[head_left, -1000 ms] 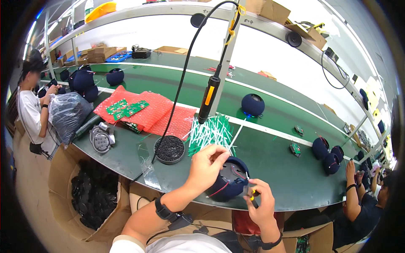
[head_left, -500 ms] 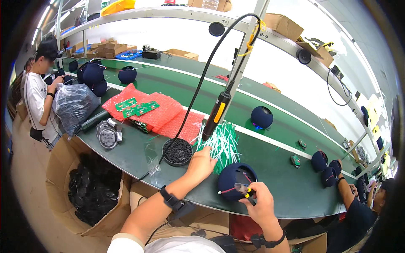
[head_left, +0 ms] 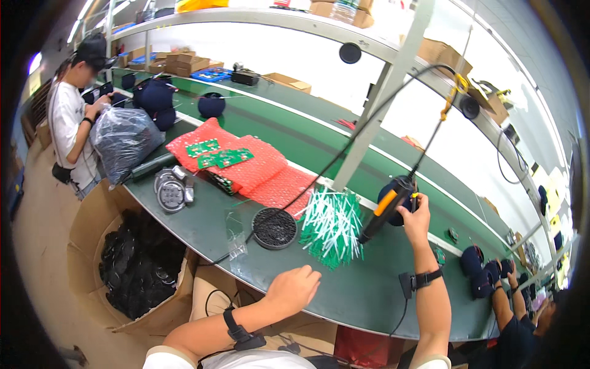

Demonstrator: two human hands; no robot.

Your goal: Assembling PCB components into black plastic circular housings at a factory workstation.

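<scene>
My left hand (head_left: 294,289) hovers by the near table edge, fingers curled together, with nothing visible in it. My right hand (head_left: 418,216) reaches out over the table, closed around yellow-and-black handled cutters (head_left: 415,195) that are mostly hidden. A round dark-blue shell (head_left: 401,186) sits just beyond its fingertips; I cannot tell whether they touch. In front of the shell a black-and-orange electric screwdriver (head_left: 386,208) hangs tilted on its cord, close to my right thumb. A pile of white and green cable ties (head_left: 332,224) lies left of the screwdriver tip.
A round dish of small black parts (head_left: 275,227) stands beside red bubble wrap (head_left: 270,178) bearing green circuit boards (head_left: 226,158). Grey round parts (head_left: 172,190) lie further left. A carton of black pieces (head_left: 83,258) stands below. Co-workers are at both sides, near more blue shells (head_left: 472,261).
My left hand has drawn back from the cable ties toward the table edge. My right hand has moved forward and right, off the near edge. The screwdriver has swung right; the view has shifted.
</scene>
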